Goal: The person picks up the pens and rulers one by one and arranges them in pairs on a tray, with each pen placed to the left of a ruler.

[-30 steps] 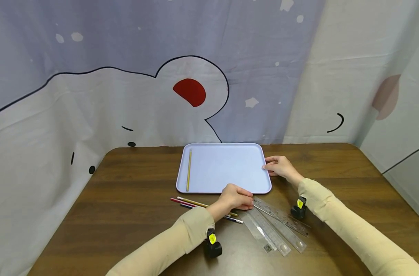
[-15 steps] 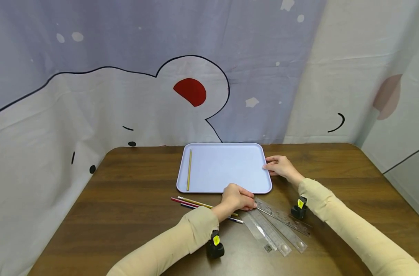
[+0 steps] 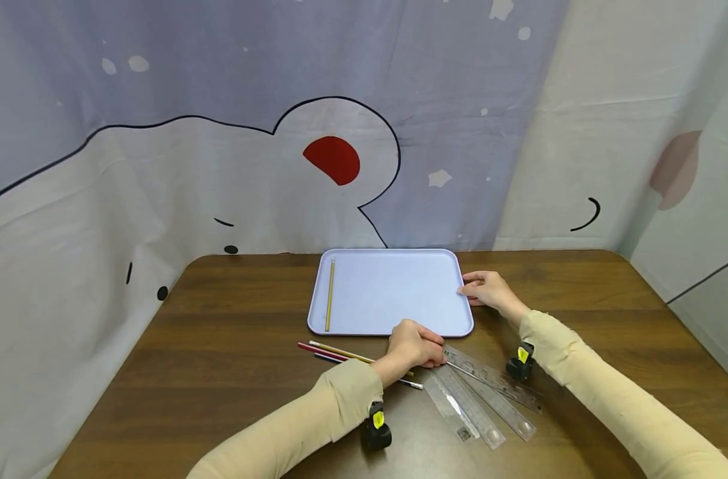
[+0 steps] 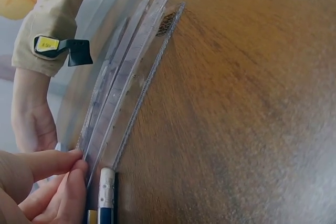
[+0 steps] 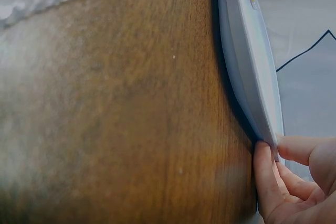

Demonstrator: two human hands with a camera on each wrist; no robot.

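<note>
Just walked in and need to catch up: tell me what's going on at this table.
A person sits at a wooden table. Their right hand holds the right edge of a pale blue tray, which contains one yellow pencil. Their left hand pinches the end of a clear ruler, beside more rulers and some loose pencils.

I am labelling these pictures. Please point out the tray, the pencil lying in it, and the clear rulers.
tray (image 3: 400, 293), head view, bare middle of its floor
pencil (image 3: 330, 296), head view, middle of its shaft
clear rulers (image 3: 490, 399), head view, middle of the fanned strips
</note>
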